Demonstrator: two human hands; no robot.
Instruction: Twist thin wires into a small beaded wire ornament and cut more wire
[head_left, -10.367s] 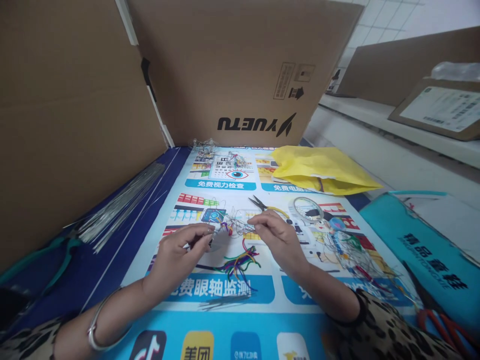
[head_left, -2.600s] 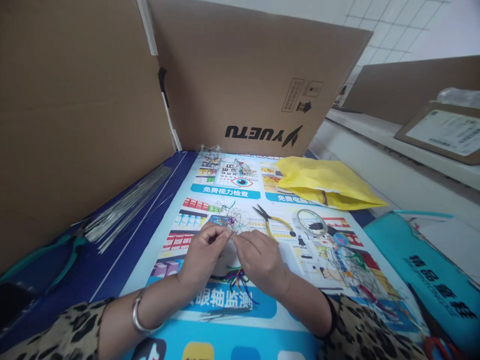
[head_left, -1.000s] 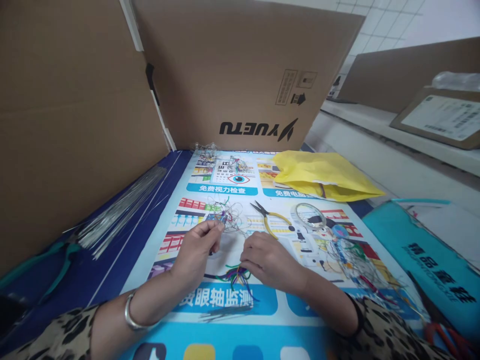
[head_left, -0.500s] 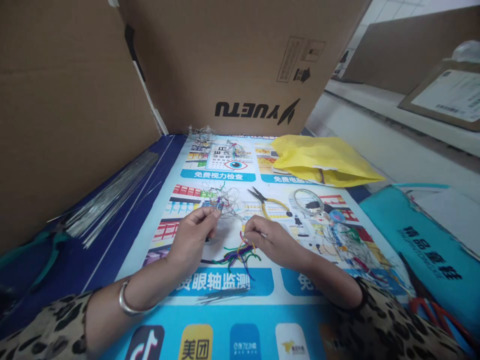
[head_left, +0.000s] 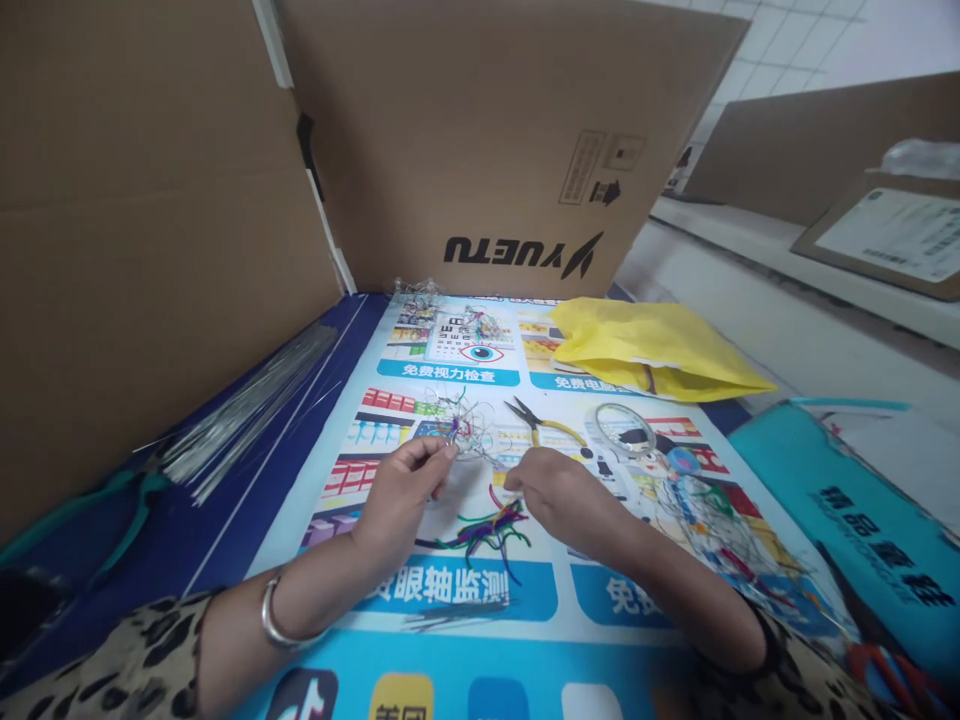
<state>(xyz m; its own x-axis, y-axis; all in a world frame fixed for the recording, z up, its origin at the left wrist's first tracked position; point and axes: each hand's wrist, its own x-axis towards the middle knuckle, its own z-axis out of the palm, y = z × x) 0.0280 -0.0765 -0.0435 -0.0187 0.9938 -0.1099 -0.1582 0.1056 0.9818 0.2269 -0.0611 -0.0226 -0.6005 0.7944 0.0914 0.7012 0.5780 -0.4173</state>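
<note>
My left hand is closed in a pinch, thumb against forefinger, just in front of a loose tangle of thin silver wire with coloured bits in it. What sits in the fingertips is too fine to make out. My right hand is also pinched, knuckles up, and its fingertips are partly hidden. Below and between the hands lies a small pile of coloured cord pieces, green, purple, red and yellow. Several dark thin sticks or wires lie nearer to me.
Yellow-handled pliers and a clear round dish lie beyond my right hand. More tangled wire is at right. A yellow bag, a teal bag, a straight wire bundle and cardboard walls surround the printed mat.
The whole view has shifted, so everything appears lower and slightly right. My right hand has turned so that its back faces up more. My left hand keeps its pinch.
</note>
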